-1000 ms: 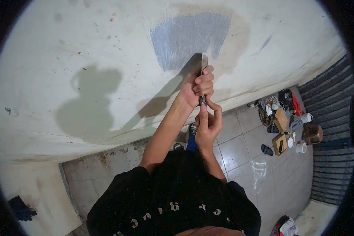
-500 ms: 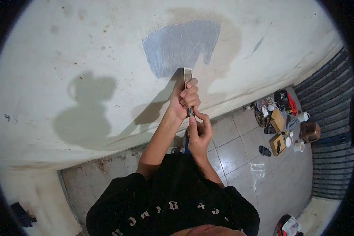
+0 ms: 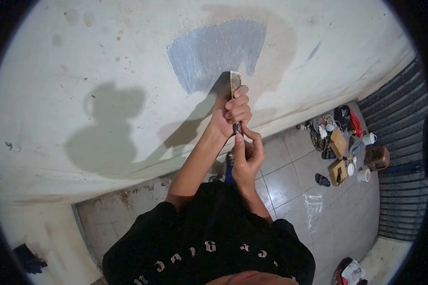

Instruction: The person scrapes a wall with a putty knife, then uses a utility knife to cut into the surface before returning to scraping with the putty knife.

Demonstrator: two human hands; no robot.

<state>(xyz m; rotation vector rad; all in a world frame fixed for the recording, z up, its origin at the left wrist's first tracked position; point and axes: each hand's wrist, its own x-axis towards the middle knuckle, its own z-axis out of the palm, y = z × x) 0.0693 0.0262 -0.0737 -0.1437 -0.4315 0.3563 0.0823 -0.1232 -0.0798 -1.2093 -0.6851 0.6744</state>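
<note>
My left hand [image 3: 236, 107] is closed around the shank of a narrow flat scraper [image 3: 235, 80]. The scraper's whitish blade edge is at the lower border of a grey-blue scraped patch [image 3: 218, 50] on the pale wall [image 3: 142, 61]. Below it, my right hand [image 3: 248, 156] pinches the dark handle end between thumb and fingers. Most of the handle is hidden by the two hands. A dark shadow of the tool and hand falls on the wall to the left.
Tiled floor [image 3: 283, 183] runs below the wall. To the right are an open cardboard box [image 3: 338, 173], a black sandal [image 3: 322, 180], white tubs [image 3: 364, 175], a brown stool-like object [image 3: 376, 157] and a grey folding shutter [image 3: 394, 123]. Scattered cords and bags lie near the corner.
Both hands and the scraper have shifted right and the blade edge is higher, at the bottom of the patch. The grip looks the same.
</note>
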